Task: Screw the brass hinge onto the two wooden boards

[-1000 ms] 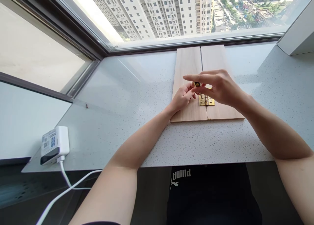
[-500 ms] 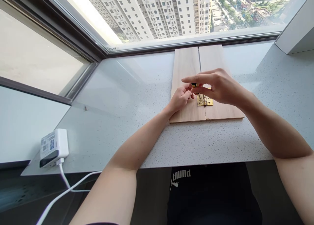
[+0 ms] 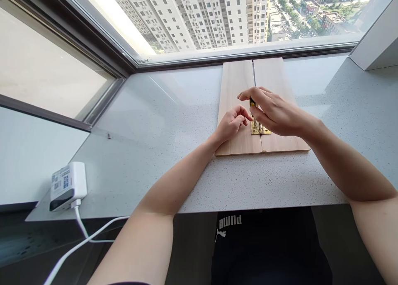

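Note:
My right hand (image 3: 273,113) is closed around a screwdriver (image 3: 252,103) with a black and yellow handle. The tool stands nearly upright, and its lower end is hard to make out against the brass hinge (image 3: 256,129). That hinge lies across the seam between the left wooden board (image 3: 235,84) and the right wooden board (image 3: 270,75); my right hand covers its far part. My left hand (image 3: 231,123) rests on the left board beside the hinge. Its fingers are loosely bent and apart, with the index fingertip close to the screwdriver, and nothing shows in them.
Both boards lie side by side on a speckled white sill (image 3: 174,152), their far ends near the window frame (image 3: 186,65). A white device (image 3: 70,185) with a plugged-in white cable (image 3: 83,227) stands at the left. A white box-like panel (image 3: 376,36) is at the right.
My right hand has tipped the screwdriver more upright and shifted it slightly right, over the hinge. My left fingers have come away from the tool a little.

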The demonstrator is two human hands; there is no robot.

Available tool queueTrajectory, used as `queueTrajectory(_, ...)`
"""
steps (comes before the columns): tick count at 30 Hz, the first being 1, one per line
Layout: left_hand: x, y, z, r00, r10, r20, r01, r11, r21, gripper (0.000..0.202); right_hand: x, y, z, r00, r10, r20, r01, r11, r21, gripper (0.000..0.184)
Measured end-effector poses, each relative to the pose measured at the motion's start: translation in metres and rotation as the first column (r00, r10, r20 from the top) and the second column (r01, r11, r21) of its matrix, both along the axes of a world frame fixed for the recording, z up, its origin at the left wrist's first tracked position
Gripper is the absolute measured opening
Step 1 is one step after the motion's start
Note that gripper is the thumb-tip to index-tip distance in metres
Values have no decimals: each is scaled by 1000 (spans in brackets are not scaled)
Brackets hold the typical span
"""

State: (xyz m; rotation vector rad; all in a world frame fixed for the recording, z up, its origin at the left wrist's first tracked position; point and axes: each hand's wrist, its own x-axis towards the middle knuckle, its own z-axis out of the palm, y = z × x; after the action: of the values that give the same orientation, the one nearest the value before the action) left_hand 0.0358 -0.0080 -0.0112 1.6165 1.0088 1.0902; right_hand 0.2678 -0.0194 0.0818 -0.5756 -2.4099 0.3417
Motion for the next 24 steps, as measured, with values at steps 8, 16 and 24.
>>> queueTrajectory(8,1,0,3,1000,4,-15,-5,1000,-23,12,1,8,0,998,1,-66,0,1000,13,27)
queueTrajectory(16,-2,-1,0,1000,2,-19,-2,1000,16,8,-13,5,-11,975,-222,-11,219,951,219,38)
queueTrajectory(24,0,-1,4,1000,-1,-21,1,1000,9,12,1,1,9,997,73,-20,-74,996,-55,37)
